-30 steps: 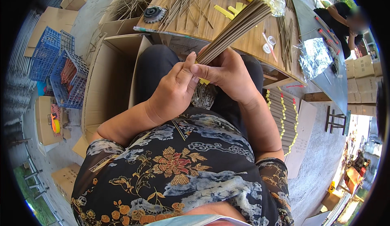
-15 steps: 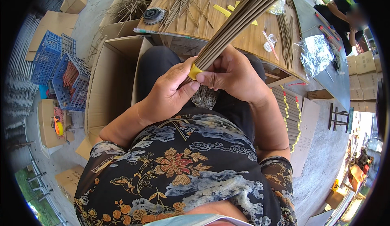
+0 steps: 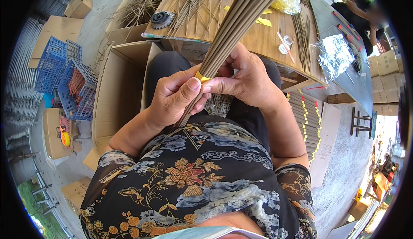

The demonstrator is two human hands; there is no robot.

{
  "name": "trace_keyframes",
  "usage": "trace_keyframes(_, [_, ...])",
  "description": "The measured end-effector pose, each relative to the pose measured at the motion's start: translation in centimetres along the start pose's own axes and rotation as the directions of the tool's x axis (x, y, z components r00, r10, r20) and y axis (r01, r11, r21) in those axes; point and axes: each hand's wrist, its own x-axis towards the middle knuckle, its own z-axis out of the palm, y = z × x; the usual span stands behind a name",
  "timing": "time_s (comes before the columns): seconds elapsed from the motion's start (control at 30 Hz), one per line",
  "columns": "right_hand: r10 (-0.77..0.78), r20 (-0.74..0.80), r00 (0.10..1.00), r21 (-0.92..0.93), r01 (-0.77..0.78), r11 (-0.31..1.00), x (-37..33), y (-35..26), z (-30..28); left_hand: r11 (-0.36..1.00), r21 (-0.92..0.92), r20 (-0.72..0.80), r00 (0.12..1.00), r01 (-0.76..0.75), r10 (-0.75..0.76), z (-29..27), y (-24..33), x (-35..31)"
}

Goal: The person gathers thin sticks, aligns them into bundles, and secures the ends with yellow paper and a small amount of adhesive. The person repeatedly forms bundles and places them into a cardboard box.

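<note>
A bundle of thin brown incense sticks (image 3: 241, 24) slants up over my lap from lower left to upper right. A yellow paper band (image 3: 201, 77) wraps it where both hands meet. My left hand (image 3: 174, 95) is closed around the bundle, its thumb pressing at the band's left edge; the lower stick ends poke out beneath it. My right hand (image 3: 249, 82) is closed at the band, thumb laid across it from the right. Some right fingers are hidden behind the sticks.
Ahead stands a wooden table (image 3: 254, 39) with loose sticks, yellow paper strips (image 3: 263, 22) and a black coil (image 3: 162, 19). An open carton (image 3: 120, 84) and blue crates (image 3: 53, 65) are on my left. Banded bundles (image 3: 305, 123) lie on my right. Another person (image 3: 355, 17) sits at far right.
The bundle has shifted down toward me, and its lower ends now show below my left hand. My left thumb has moved up onto the band; my right thumb lies flatter across it.
</note>
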Motion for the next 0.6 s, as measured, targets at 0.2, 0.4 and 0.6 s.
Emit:
trace_keyframes(0.2, [-0.402, -0.121, 0.908, -0.331, 0.345, 0.878, 1.1, 0.4, -0.7, 0.986, -0.144, 0.053, 0.996, 0.084, -0.077, -0.7, -0.4, 0.9])
trace_keyframes(0.4, [-0.441, -0.112, 0.89, -0.325, 0.387, 0.863, 1.4, 0.7, -1.8, 0.999, 0.02, 0.135, 0.99, 0.027, -0.029, -0.8, 0.0, 3.2])
trace_keyframes(0.6, [-0.401, -0.185, 0.897, -0.274, 0.344, 0.898, 1.5, 1.6, -2.4, 0.977, -0.152, 0.117, 0.984, 0.152, -0.135, -0.7, -0.2, 4.4])
